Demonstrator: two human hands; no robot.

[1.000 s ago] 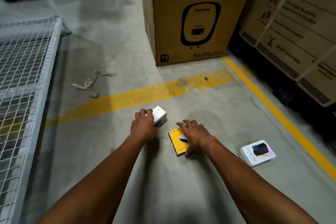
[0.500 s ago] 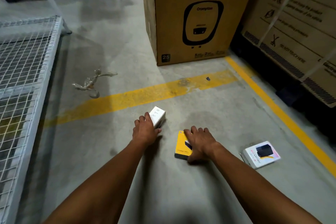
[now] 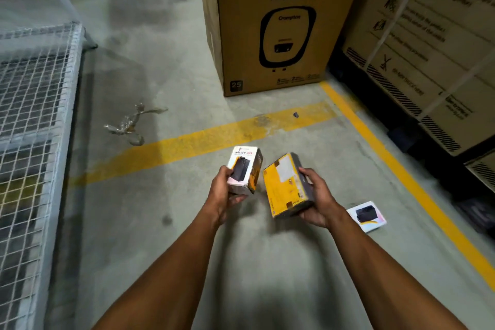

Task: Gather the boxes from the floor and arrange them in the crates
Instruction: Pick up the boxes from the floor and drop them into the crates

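Observation:
My left hand (image 3: 223,193) grips a small white box (image 3: 243,169) with a dark product picture, held above the concrete floor. My right hand (image 3: 317,201) grips a yellow box (image 3: 282,185) with grey sides, tilted, right beside the white one. A third box (image 3: 366,215), white with a dark picture, lies flat on the floor to the right of my right wrist. A white wire-mesh crate (image 3: 37,120) stands at the left edge of the view.
A tall brown carton marked AMICA PRO (image 3: 270,24) stands ahead. More strapped cartons (image 3: 428,43) on dark pallets line the right side. Yellow floor lines (image 3: 187,144) cross in front. A crumpled piece of clear plastic wrap (image 3: 131,123) lies on the floor near the crate.
Both hands have lifted their boxes off the floor: the left raised the white box, the right raised and turned the yellow box. The third box stays on the floor.

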